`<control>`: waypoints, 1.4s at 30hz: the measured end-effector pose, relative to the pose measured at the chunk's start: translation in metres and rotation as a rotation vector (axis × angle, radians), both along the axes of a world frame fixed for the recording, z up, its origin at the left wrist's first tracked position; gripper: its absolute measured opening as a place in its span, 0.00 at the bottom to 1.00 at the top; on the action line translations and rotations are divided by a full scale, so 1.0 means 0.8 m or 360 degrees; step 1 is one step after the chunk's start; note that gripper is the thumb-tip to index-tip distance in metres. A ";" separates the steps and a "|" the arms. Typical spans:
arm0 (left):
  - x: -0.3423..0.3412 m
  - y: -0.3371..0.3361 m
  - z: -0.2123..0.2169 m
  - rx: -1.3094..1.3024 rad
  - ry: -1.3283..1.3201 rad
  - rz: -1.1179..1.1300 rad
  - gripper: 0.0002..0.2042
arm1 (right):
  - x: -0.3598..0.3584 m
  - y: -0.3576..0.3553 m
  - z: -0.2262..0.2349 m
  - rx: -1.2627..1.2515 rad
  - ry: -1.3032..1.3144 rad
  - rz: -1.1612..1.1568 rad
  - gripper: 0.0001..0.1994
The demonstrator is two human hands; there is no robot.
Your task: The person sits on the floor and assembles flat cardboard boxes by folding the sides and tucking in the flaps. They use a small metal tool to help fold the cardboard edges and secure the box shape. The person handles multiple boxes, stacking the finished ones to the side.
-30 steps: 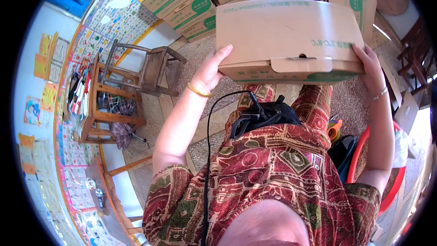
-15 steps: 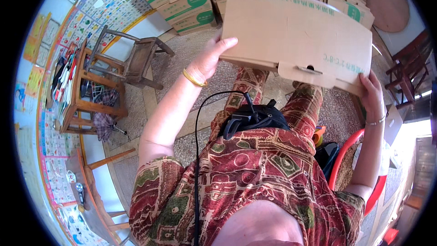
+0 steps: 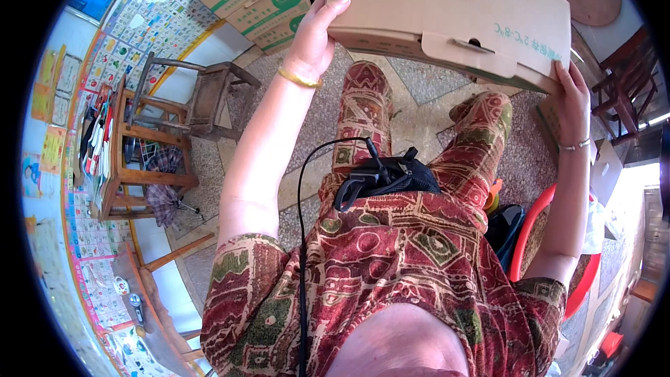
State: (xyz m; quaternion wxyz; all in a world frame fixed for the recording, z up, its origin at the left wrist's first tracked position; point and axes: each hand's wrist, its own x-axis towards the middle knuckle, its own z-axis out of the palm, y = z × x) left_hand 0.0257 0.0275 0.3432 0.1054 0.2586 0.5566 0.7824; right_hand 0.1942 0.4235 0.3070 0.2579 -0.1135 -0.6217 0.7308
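Observation:
A flat brown cardboard box (image 3: 447,14) with green print is held out in front of me, its lid closed and a tab tucked at the near edge. My left hand (image 3: 314,38) grips its left end, thumb on top and fingers hidden behind. At the right near corner my right hand (image 3: 574,101) holds the box, thumb on the lid's edge, with the other fingers partly out of sight. The box hangs above the floor beyond my knees, and its far edge runs out of the picture.
Stacked cardboard boxes (image 3: 262,7) stand against the far left wall. A small wooden chair (image 3: 209,101) and a wooden stand (image 3: 143,174) with cloths are on the left. Near my right side is a red-rimmed round basket (image 3: 525,237). Another dark chair (image 3: 624,98) stands farther right.
Both hands have carried the box farther away and upward in the view, so more floor and my legs show. The grip on it stays the same.

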 end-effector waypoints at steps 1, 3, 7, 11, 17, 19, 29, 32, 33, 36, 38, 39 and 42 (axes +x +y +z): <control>-0.009 0.004 -0.004 0.0006 -0.0023 0.0009 0.26 | -0.008 0.006 -0.008 -0.0001 -0.0036 -0.0026 0.24; -0.027 0.013 -0.016 0.0019 -0.0070 0.0028 0.24 | -0.022 0.015 -0.023 0.0012 -0.0123 -0.0065 0.23; -0.067 0.032 -0.053 0.0003 -0.0224 0.0132 0.24 | -0.034 0.007 -0.052 0.0008 -0.0401 -0.0106 0.22; -0.117 0.052 -0.127 0.0020 -0.0292 0.0238 0.22 | -0.026 -0.007 -0.101 -0.0165 -0.0544 -0.0083 0.22; -0.130 0.065 -0.253 -0.0211 -0.0413 0.0201 0.24 | 0.015 -0.017 -0.198 -0.0636 -0.0764 0.0047 0.19; -0.128 0.055 -0.297 -0.0382 -0.0480 0.0202 0.25 | 0.026 -0.029 -0.222 -0.0691 -0.0990 -0.0013 0.18; -0.082 0.055 -0.373 -0.0816 -0.0579 0.0169 0.26 | 0.070 -0.065 -0.268 -0.0806 -0.1532 -0.0203 0.17; -0.059 0.068 -0.325 -0.1103 -0.0579 0.0164 0.26 | 0.096 -0.066 -0.286 -0.0791 -0.1570 -0.0216 0.16; -0.061 0.065 -0.346 -0.1121 -0.0510 0.0183 0.27 | 0.100 -0.066 -0.297 -0.0736 -0.1647 -0.0178 0.16; -0.058 0.060 -0.397 -0.1132 -0.0483 0.0196 0.27 | 0.102 -0.073 -0.318 -0.0642 -0.1816 -0.0070 0.15; -0.057 0.058 -0.412 -0.1198 -0.0526 0.0234 0.27 | 0.096 -0.091 -0.319 -0.0656 -0.1846 -0.0001 0.14; -0.056 0.054 -0.416 -0.1268 -0.0551 0.0272 0.27 | 0.093 -0.095 -0.315 -0.0627 -0.1900 0.0082 0.12; -0.055 0.045 -0.435 -0.1320 -0.0534 0.0296 0.28 | 0.090 -0.099 -0.315 -0.0553 -0.1934 0.0142 0.13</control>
